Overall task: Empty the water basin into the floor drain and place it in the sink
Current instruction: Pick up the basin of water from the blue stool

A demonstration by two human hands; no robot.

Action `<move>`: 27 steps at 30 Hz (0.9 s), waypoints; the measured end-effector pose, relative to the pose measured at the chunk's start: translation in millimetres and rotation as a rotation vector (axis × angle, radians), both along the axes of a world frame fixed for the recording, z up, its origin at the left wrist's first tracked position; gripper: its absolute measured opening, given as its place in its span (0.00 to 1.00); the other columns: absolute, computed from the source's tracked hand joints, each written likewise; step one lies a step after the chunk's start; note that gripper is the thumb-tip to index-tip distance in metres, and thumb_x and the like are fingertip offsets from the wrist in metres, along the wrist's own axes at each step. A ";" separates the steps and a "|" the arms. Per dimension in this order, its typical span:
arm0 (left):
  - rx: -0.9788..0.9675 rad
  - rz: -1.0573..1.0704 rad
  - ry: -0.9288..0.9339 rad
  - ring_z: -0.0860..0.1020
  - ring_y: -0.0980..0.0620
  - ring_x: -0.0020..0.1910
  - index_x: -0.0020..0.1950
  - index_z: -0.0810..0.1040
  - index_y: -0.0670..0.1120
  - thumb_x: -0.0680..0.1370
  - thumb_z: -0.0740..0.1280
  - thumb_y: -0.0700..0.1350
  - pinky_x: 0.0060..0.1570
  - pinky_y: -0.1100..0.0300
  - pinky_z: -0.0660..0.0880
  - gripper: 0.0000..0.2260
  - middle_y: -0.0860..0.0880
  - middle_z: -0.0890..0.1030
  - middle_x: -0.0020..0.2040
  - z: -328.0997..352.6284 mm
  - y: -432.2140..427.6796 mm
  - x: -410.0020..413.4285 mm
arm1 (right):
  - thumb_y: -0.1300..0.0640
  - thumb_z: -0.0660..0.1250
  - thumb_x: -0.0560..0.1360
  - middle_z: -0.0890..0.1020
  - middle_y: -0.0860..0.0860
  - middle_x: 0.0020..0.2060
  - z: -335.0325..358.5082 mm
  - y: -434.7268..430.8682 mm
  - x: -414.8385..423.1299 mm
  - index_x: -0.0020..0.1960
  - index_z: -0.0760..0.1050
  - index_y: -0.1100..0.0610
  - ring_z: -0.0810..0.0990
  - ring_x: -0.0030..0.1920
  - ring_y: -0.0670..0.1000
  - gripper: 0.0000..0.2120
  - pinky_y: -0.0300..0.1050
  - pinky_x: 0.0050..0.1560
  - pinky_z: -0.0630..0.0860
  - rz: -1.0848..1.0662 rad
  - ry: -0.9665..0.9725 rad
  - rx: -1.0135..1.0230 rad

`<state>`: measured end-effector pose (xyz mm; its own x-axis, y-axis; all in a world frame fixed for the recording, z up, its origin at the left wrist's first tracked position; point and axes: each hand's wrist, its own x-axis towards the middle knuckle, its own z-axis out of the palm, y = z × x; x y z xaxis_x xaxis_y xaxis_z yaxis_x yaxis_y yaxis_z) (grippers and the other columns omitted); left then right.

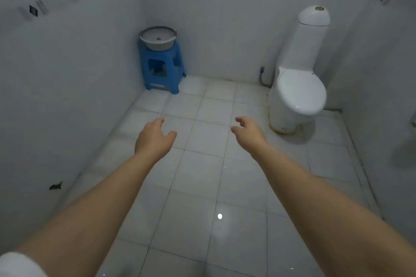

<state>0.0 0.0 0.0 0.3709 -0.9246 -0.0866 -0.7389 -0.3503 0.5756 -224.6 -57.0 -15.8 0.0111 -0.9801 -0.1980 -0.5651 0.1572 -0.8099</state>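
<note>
One round grey-rimmed basin (158, 39) sits on a blue plastic stool (161, 54).

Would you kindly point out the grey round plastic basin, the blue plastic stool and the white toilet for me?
grey round plastic basin (158, 38): head view, on its inner bottom.
blue plastic stool (162, 58): head view, on its front face under the seat.
white toilet (300, 90): head view, on the closed lid.
</note>
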 end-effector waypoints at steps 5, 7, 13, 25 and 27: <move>0.014 0.045 -0.009 0.70 0.41 0.64 0.71 0.64 0.44 0.75 0.63 0.51 0.61 0.51 0.68 0.26 0.41 0.69 0.69 -5.2 -16.6 20.3 | 0.55 0.59 0.76 0.71 0.55 0.68 -5.7 -19.3 11.6 0.67 0.67 0.55 0.70 0.66 0.54 0.20 0.47 0.60 0.67 -0.021 -0.030 0.020; 0.012 0.044 -0.017 0.70 0.41 0.64 0.70 0.64 0.43 0.75 0.64 0.51 0.61 0.51 0.68 0.26 0.41 0.69 0.69 -7.8 -29.5 30.5 | 0.55 0.59 0.76 0.70 0.55 0.68 -7.2 -31.6 19.4 0.67 0.67 0.55 0.69 0.66 0.54 0.20 0.47 0.61 0.66 -0.026 -0.032 0.025; 0.007 0.029 -0.005 0.70 0.40 0.65 0.70 0.64 0.44 0.75 0.63 0.51 0.61 0.51 0.67 0.26 0.41 0.69 0.70 -8.6 -74.5 62.2 | 0.56 0.59 0.76 0.70 0.56 0.67 -4.2 -71.3 50.9 0.68 0.66 0.55 0.69 0.66 0.55 0.20 0.47 0.59 0.67 -0.057 -0.028 0.017; 0.000 0.009 0.011 0.69 0.40 0.65 0.71 0.64 0.44 0.75 0.63 0.50 0.61 0.52 0.67 0.26 0.40 0.68 0.70 -4.0 -167.3 159.7 | 0.57 0.59 0.76 0.71 0.55 0.67 9.5 -155.4 137.9 0.68 0.66 0.55 0.71 0.64 0.56 0.20 0.52 0.63 0.69 -0.117 -0.041 0.010; 0.006 0.020 0.018 0.69 0.40 0.66 0.71 0.63 0.44 0.76 0.63 0.51 0.62 0.52 0.67 0.26 0.40 0.68 0.70 -4.7 -176.3 174.5 | 0.57 0.59 0.76 0.70 0.55 0.67 9.2 -165.0 150.0 0.68 0.66 0.55 0.70 0.65 0.56 0.20 0.52 0.63 0.69 -0.111 -0.038 0.014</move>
<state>174.5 -176.3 -4.7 0.3878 -0.9165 -0.0986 -0.7214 -0.3683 0.5865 -74.6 -222.0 -6.5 -0.0894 -0.9729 -0.2131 -0.5126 0.2284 -0.8277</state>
